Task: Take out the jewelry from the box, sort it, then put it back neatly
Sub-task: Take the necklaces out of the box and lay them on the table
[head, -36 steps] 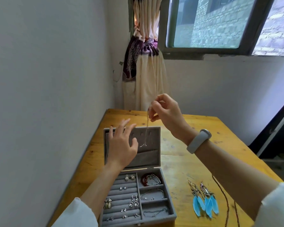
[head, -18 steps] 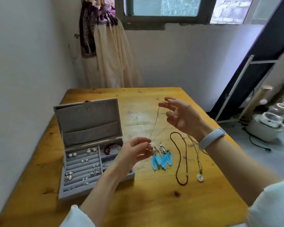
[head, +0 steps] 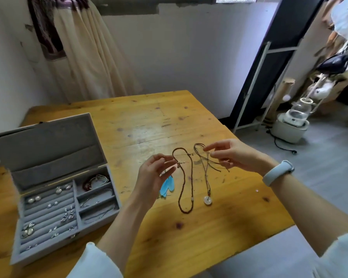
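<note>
Left hand [head: 153,175] and right hand [head: 229,155] up over the tabletop [head: 149,121], fingers pinched on a thin chain [head: 186,157] stretched between. Under the grip: brown bead necklace [head: 186,189], cord necklace with white ring [head: 207,189], blue feather earrings [head: 166,186] partly hidden behind the left hand. Off to the left, open grey jewelry box [head: 48,161] with earrings [head: 67,214] in rows and bracelets [head: 95,180] in side slots.

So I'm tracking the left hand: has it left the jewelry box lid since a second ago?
Yes. The left hand was against the open lid; it's now right of the box, over the table above the blue feather earrings.
</note>
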Demonstrator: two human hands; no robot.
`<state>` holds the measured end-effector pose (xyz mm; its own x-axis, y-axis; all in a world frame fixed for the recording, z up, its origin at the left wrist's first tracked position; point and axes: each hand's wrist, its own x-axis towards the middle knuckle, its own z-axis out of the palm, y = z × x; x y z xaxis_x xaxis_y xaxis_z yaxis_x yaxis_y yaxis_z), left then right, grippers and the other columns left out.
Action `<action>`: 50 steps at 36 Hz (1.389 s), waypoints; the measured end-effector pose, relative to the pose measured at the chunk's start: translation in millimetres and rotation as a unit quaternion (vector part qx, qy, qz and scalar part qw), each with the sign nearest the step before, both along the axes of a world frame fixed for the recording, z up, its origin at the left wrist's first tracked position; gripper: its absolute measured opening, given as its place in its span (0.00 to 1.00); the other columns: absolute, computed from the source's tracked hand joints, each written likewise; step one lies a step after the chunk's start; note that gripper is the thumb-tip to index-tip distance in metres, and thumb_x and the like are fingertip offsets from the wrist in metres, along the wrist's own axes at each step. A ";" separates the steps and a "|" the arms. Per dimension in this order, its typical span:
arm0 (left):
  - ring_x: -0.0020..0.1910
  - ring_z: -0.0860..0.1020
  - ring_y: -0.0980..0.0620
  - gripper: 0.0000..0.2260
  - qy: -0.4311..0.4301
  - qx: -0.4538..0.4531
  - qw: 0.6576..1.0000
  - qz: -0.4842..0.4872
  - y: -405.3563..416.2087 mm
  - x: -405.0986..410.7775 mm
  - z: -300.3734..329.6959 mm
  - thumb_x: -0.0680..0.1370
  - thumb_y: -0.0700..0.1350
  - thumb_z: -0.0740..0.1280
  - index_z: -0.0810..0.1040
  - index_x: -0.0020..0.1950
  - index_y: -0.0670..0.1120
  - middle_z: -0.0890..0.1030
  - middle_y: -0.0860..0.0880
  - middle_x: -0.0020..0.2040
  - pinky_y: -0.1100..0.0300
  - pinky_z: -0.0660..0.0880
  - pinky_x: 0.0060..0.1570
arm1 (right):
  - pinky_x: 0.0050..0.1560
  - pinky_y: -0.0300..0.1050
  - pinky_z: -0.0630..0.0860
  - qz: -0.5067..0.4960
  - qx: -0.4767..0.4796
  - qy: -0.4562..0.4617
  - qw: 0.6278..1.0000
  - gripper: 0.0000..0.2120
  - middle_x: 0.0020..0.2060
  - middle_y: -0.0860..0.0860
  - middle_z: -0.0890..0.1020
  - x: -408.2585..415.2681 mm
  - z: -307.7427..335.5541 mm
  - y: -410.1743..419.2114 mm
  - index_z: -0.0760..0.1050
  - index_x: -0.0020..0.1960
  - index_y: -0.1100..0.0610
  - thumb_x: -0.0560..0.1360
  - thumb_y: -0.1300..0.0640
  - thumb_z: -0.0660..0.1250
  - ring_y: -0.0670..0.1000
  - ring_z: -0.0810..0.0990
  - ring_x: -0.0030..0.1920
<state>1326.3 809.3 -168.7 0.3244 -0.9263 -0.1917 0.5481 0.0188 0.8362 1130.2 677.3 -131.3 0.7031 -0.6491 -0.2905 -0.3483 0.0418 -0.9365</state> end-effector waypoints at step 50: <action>0.43 0.76 0.46 0.06 -0.831 -0.117 0.534 -0.102 -44.5 -103.3 -69.5 0.72 0.41 0.67 0.81 0.45 0.43 0.80 0.46 0.43 0.55 0.73 0.39 | 0.47 0.44 0.71 -0.189 -0.373 0.220 0.881 0.08 0.50 0.52 0.79 -23.3 -104.6 -102.2 0.77 0.51 0.55 0.75 0.55 0.61 0.51 0.75 0.48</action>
